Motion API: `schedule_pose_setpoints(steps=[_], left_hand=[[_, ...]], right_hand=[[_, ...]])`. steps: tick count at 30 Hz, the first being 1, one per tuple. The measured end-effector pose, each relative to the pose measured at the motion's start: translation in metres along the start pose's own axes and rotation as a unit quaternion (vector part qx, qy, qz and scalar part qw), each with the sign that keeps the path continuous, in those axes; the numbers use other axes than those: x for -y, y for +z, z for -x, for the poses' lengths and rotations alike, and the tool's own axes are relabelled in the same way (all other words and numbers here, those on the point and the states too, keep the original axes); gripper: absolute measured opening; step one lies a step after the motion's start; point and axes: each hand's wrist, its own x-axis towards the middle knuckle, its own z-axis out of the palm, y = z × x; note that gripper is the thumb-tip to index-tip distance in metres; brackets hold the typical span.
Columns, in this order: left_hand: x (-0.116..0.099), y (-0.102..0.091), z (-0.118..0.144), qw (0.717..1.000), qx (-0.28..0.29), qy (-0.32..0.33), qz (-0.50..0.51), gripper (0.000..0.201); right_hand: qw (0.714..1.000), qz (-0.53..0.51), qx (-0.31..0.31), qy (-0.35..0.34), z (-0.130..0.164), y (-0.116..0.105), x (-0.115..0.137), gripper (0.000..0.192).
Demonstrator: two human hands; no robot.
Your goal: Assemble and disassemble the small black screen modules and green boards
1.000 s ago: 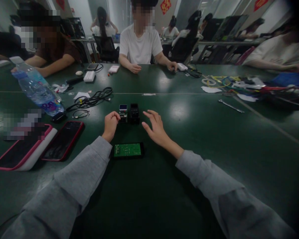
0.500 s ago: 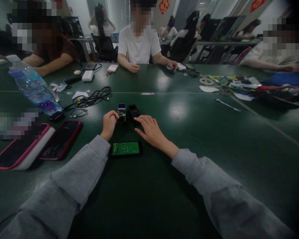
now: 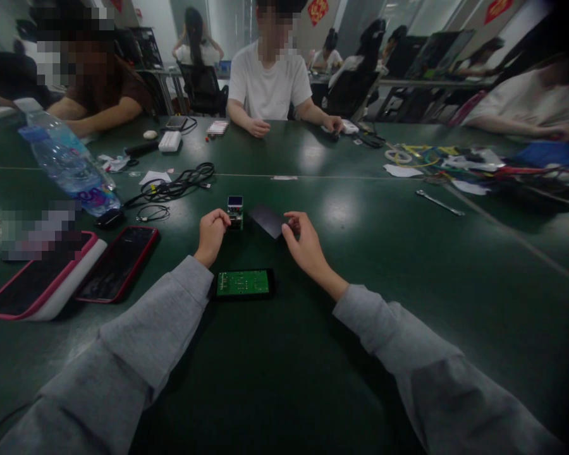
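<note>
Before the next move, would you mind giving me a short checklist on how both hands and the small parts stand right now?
1. Left hand steadies the small module: ok, fingers rest against it.
2. Right hand grips the black cover: ok, pinched at its edge, tilted.
3. Cover apart from the module: ok, a gap shows.
4. Green circuit board unobstructed: ok, flat between the wrists.
5. Cover fully off the table: cannot tell.
6. Red-cased phone away from the hands: ok.
</note>
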Motion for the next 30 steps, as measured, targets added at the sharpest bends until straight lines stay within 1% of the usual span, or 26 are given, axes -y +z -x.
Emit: schedule_pose_setpoints(steps=[3, 7, 10, 13, 14, 17, 20, 24, 27, 30], left_hand=[[0.0, 0.0, 0.001, 1.0, 0.001, 0.003, 0.002, 0.025], [-0.001, 0.0, 0.002, 1.0, -0.002, 0.0, 0.004, 0.025], [-0.001, 0.0, 0.002, 1.0, -0.002, -0.001, 0.005, 0.026], [-0.001, 0.0, 0.002, 1.0, -0.001, -0.003, 0.004, 0.026], [-0.001, 0.0, 0.001, 1.0, -0.001, -0.003, 0.003, 0.026], [-0.001, 0.0, 0.001, 1.0, -0.002, -0.004, 0.005, 0.025], [0.0, 0.0, 0.001, 1.0, 0.003, -0.001, 0.008, 0.025], [0.001, -0.001, 0.001, 1.0, 0.003, 0.001, 0.007, 0.025], [0.0, -0.001, 0.001, 1.0, 0.001, -0.001, 0.005, 0.025], [0.0, 0.0, 0.001, 1.0, 0.002, 0.002, 0.01, 0.024]], right_hand=[[0.999, -0.023, -0.004, 0.031, -0.002, 0.0, -0.005, 0.027], [1.0, -0.004, 0.011, 0.022, -0.003, -0.001, -0.006, 0.026], [0.999, 0.019, 0.008, 0.026, -0.002, -0.002, -0.004, 0.031], [0.998, 0.053, 0.014, 0.004, 0.0, -0.002, 0.0, 0.042], [0.998, 0.062, 0.021, -0.009, 0.0, -0.003, 0.001, 0.043], [0.997, 0.06, 0.026, -0.03, 0.0, -0.003, 0.003, 0.033], [0.999, 0.031, 0.004, -0.008, -0.001, -0.003, 0.001, 0.027], [0.999, 0.015, -0.017, 0.041, -0.004, -0.001, -0.011, 0.029], [0.995, 0.053, -0.042, 0.068, -0.004, 0.001, -0.021, 0.036], [0.992, 0.056, -0.074, 0.081, -0.003, 0.002, -0.025, 0.046]])
